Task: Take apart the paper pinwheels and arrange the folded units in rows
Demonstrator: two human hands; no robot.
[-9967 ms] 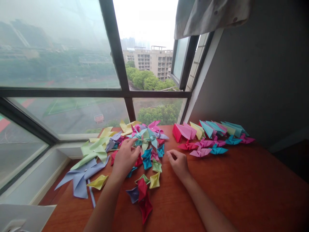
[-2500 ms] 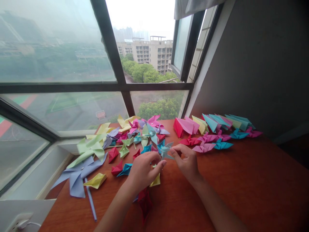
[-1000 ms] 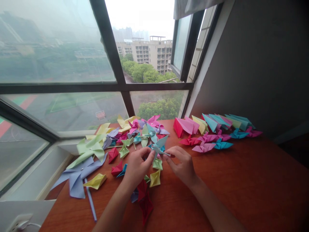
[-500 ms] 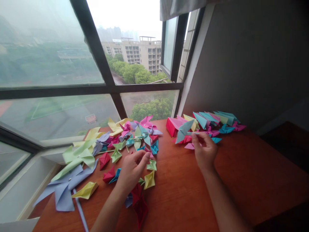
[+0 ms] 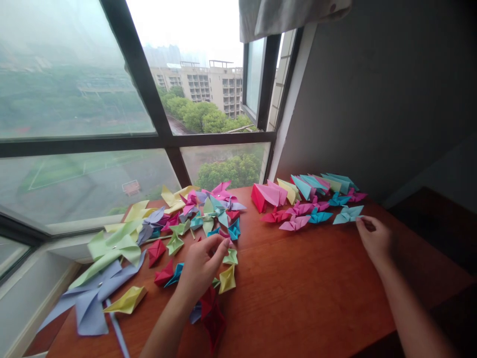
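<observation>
A light blue paper crane [image 5: 348, 215] lies at the right end of a group of folded cranes. My right hand [image 5: 375, 238] is closed, thumb and fingertips pinching the crane's right tip. Beside it on the left are a bright blue crane [image 5: 319, 216] and a pink crane [image 5: 294, 223]. My left hand [image 5: 204, 261] hovers over the left-hand pile, thumb and fingers drawn together with nothing visible in them. Close to it are a pale green folded piece [image 5: 231, 256] and a yellow folded piece [image 5: 227, 279]. A dark red folded piece [image 5: 213, 318] lies near my left forearm.
Paper planes [image 5: 272, 194] stand in a row at the back right of the wooden table [image 5: 283, 288]. Paper pinwheels, including a green one [image 5: 119, 246] and a lavender one [image 5: 91, 298], fill the left side. Window frames [image 5: 173, 141] border the far edge.
My right hand has moved right with the light blue crane, from above the group down to its right end. The left hand keeps its pose. The view has shifted slightly.
</observation>
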